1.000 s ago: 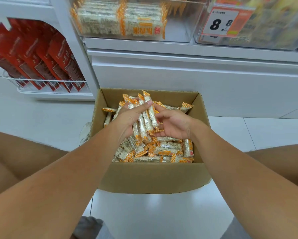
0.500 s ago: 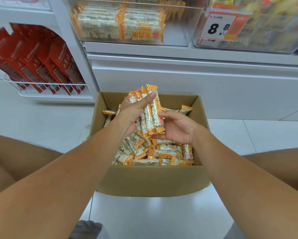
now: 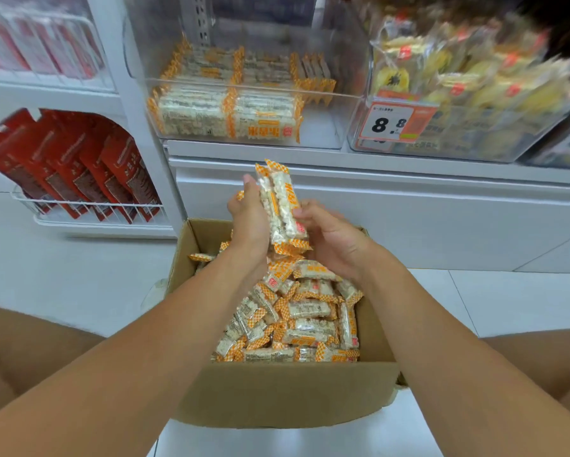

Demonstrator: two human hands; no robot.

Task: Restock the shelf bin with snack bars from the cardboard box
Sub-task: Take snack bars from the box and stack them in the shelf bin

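You're holding a bunch of snack bars [image 3: 282,206] upright between both hands, left hand [image 3: 249,222] gripping one side and right hand [image 3: 331,240] cupping the other, right above the cardboard box [image 3: 277,394]; loose bars are filling that box; the clear shelf bin [image 3: 244,94] is sitting above, partly stocked; a price tag [image 3: 389,122] is showing 8.8.

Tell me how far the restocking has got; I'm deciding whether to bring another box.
Done: the shelf bin already holds neat rows of bars at its left, with bare floor at its right. In hand: the left hand and right hand together grip a bundle of snack bars above the cardboard box. Left: the box is well filled with loose bars.
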